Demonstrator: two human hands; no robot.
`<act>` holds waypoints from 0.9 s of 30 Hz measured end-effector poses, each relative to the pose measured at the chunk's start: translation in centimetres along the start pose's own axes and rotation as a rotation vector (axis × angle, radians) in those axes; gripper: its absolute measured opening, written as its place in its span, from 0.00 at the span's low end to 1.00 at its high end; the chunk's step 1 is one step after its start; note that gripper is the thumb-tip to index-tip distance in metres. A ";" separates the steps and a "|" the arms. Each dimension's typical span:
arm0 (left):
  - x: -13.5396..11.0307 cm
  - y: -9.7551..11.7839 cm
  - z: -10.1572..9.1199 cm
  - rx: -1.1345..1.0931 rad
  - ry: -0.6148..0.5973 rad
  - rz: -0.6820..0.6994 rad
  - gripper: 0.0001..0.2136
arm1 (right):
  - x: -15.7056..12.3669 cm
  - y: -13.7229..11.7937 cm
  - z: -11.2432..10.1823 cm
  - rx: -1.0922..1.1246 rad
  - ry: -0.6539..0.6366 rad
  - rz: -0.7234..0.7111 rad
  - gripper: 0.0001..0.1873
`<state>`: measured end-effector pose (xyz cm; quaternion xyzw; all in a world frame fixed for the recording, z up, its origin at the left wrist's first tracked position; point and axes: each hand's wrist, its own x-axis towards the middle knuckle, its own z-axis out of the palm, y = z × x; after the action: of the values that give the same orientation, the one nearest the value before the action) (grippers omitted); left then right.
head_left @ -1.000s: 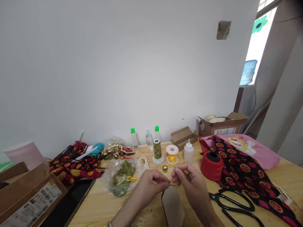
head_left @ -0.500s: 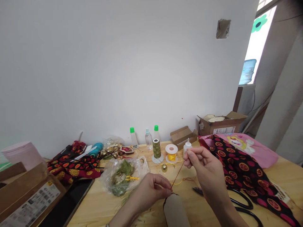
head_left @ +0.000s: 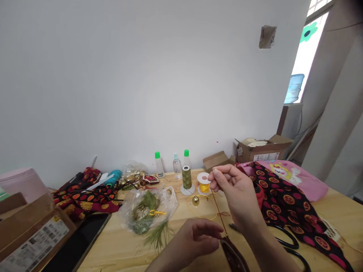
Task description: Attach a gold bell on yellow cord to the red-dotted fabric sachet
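My right hand is closed in a pinch on the upper end of a thin red cord. From the cord's lower end hangs a dark red piece with a pale edge, partly cut off by the bottom of the view. My left hand is beside the cord's lower end, its fingers curved and apart from the thumb, with nothing visible between them. Behind the cord lie a gold bell and a spool of yellow cord. Scissors with black handles lie right of my right wrist, their blades partly hidden.
A plastic bag with green tassels lies left of centre, near a loose green tassel. A green thread spool and several bottles stand by the wall. Patterned cloth covers the right side; a cardboard box stands at left.
My left hand has let go of the cord's lower end. The hanging piece has turned from its beige side to its dark red side. My right hand has moved slightly left and up.
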<state>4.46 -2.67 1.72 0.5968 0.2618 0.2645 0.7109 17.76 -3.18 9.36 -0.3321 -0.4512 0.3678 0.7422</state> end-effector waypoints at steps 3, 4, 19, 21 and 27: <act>0.4 -0.2 0.7 -0.035 -0.042 0.078 0.09 | -0.3 0.1 0.7 0.017 0.004 -0.004 0.05; 0.5 -0.3 0.9 -0.055 -0.045 0.097 0.08 | -0.4 0.1 0.8 0.019 0.008 -0.005 0.05; 0.6 -0.1 2.6 -0.153 -0.131 0.186 0.06 | -0.8 0.3 0.2 0.057 0.069 -0.013 0.06; 0.6 -0.3 2.6 -0.161 -0.149 0.196 0.06 | -0.9 0.3 0.2 0.065 0.082 -0.010 0.06; 0.6 -0.1 2.9 -0.232 -0.123 0.209 0.06 | -1.3 0.2 0.3 0.086 0.089 0.003 0.06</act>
<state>6.93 -4.34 2.01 0.5499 0.1217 0.3284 0.7582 17.05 -4.14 8.78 -0.3166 -0.4009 0.3728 0.7746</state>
